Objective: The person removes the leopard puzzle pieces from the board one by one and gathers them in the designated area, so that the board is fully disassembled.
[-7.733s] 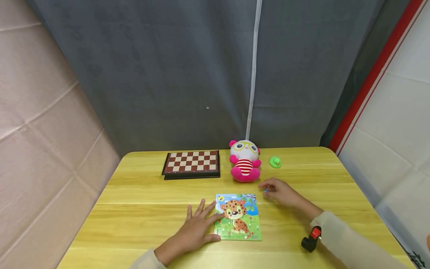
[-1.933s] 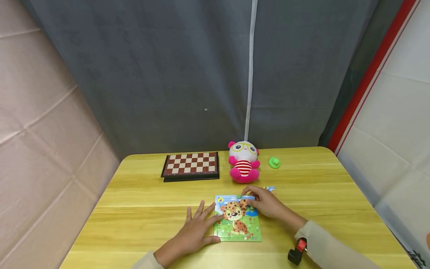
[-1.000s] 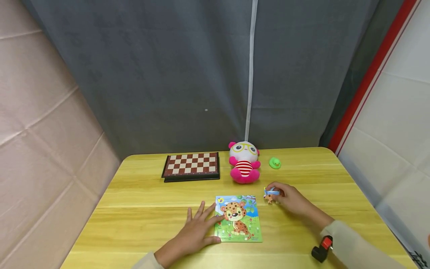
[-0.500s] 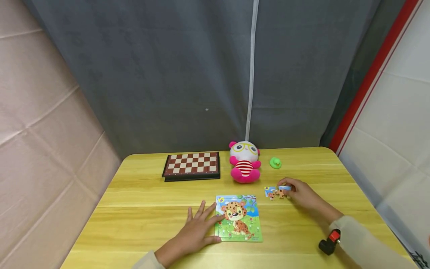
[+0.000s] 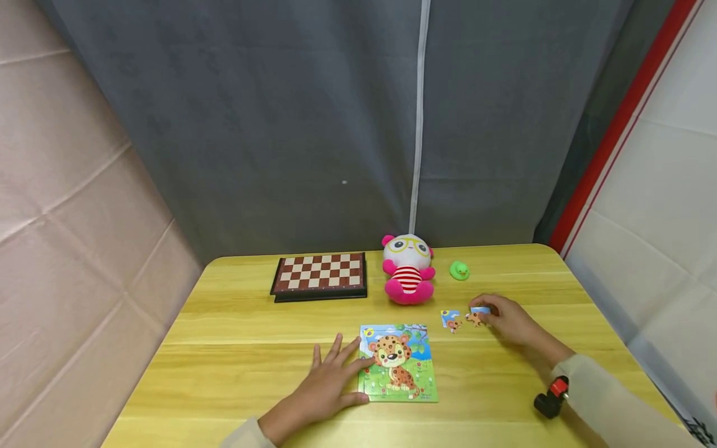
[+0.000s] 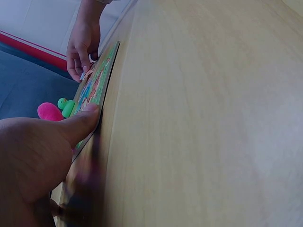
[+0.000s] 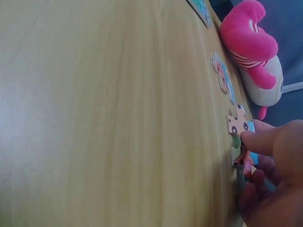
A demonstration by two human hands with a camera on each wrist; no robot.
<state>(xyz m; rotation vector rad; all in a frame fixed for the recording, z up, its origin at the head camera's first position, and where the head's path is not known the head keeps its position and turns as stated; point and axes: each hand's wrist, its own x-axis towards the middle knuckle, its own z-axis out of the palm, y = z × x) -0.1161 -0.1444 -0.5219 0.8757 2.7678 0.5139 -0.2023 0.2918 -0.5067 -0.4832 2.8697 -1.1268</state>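
Observation:
My left hand point(image 5: 330, 382) rests with fingers spread along the left side of a leopard jigsaw puzzle point(image 5: 400, 364), its fingertips over the edge. In the left wrist view the thumb point(image 6: 85, 116) presses on the puzzle's rim. To the right of the puzzle, my right hand point(image 5: 506, 320) pinches a spotted, blue-topped puzzle piece point(image 5: 477, 315) close over the table. The right wrist view shows the thumb on this piece point(image 7: 239, 124), with another spotted piece part point(image 7: 241, 156) below it, partly hidden by the fingers. A loose puzzle piece point(image 5: 450, 320) lies just left of the right hand.
A pink and white plush panda point(image 5: 408, 270) sits behind the puzzle. A folded chessboard point(image 5: 320, 274) lies at the back left, a small green duck point(image 5: 459, 270) at the back right. A grey curtain point(image 5: 280, 137) hangs behind the wooden table point(image 5: 224, 348).
The right hand has moved from the puzzle's upper right corner out to the right. The pinched piece has shifted right, leaving a gap from the loose piece. The left hand has stayed put.

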